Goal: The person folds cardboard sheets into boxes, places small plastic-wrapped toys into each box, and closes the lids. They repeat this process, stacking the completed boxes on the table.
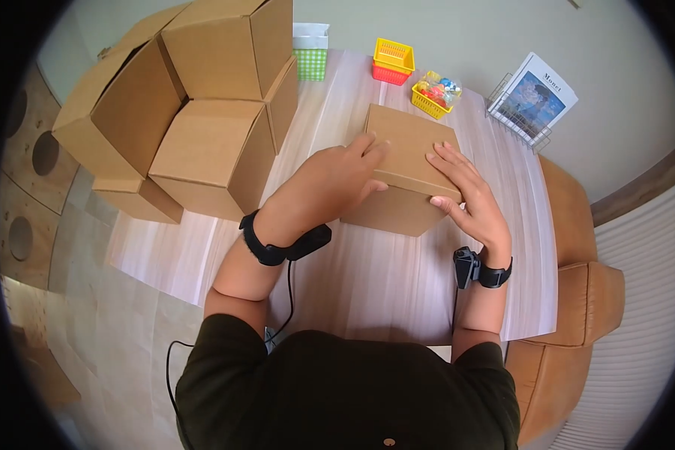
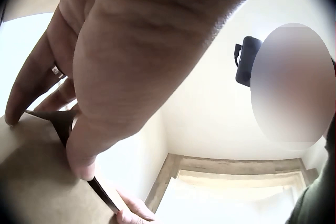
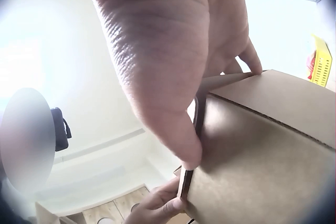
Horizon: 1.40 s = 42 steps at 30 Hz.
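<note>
One lidded, brown cardboard box stood before you on the pale wood-grain worktop; your left hand and right hand gripped its front lid edge, thumbs in front, fingers on top. Beyond: one filled yellow plastic basket. Left: clustered brown cardboard cartons.

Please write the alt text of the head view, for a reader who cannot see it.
A person's left hand and right hand grip the top of a cardboard box on a table. More cardboard boxes are piled at left; small plastic baskets stand beyond.
</note>
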Motion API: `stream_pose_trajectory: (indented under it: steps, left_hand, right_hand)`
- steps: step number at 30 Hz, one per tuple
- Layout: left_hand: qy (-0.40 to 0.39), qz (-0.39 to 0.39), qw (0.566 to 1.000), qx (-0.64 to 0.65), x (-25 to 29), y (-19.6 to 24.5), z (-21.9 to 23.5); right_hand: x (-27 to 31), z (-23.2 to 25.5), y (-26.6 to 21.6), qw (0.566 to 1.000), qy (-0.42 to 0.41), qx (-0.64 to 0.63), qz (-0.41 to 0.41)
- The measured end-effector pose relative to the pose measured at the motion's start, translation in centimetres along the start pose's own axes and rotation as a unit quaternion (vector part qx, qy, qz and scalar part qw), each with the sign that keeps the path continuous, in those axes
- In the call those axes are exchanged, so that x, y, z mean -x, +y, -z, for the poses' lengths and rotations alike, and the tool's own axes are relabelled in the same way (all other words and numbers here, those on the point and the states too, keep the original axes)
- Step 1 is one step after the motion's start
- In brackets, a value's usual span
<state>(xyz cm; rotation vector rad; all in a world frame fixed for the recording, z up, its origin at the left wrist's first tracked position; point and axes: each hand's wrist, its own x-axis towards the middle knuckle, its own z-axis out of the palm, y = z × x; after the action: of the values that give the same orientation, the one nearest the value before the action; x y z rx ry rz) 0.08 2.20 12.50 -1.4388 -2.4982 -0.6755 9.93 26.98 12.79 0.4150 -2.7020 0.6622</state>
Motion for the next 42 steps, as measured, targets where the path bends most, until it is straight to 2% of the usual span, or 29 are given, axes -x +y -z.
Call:
stream_pose_trajectory:
  steps: [8, 16, 22, 25, 28, 34, 38, 42]
  left_hand:
    - [0.061, -0.023, 0.997, -0.031, -0.1, -0.3, -0.9]
    - [0.064, -0.045, 0.996, -0.046, -1.3, -1.9, -1.2]
    - [0.053, -0.031, 0.997, -0.035, -0.8, -1.3, -1.2]
    - [0.064, -0.049, 0.996, -0.032, -0.7, -1.3, -1.0]
    - [0.06, -0.049, 0.997, -0.027, -0.6, -1.1, -0.8]
    - [0.044, -0.026, 0.998, -0.039, -1.0, -0.2, -0.7]
    - [0.012, 0.01, 0.997, -0.07, -1.3, 0.7, -0.3]
    - [0.032, -0.01, 0.996, -0.086, -1.3, 1.1, -0.3]
  right_hand:
    - [-0.6, -1.1, -1.3, 0.999, 0.04, -0.011, 0.003]
    - [-0.7, -1.7, -0.3, 0.998, 0.031, -0.063, 0.001]
    - [-0.6, -1.6, -2.1, 0.999, -0.026, 0.024, 0.004]
    - [0.0, -2.3, -2.7, 0.976, -0.045, 0.207, -0.046]
    - [0.4, -3.1, -3.2, 0.964, -0.018, 0.257, -0.066]
    - [0.5, -2.7, -2.4, 0.989, 0.019, 0.146, -0.032]
    - [1.0, -3.5, -1.4, 0.989, 0.065, 0.131, -0.018]
    - [1.7, -4.4, -1.0, 0.987, 0.107, 0.114, -0.03]
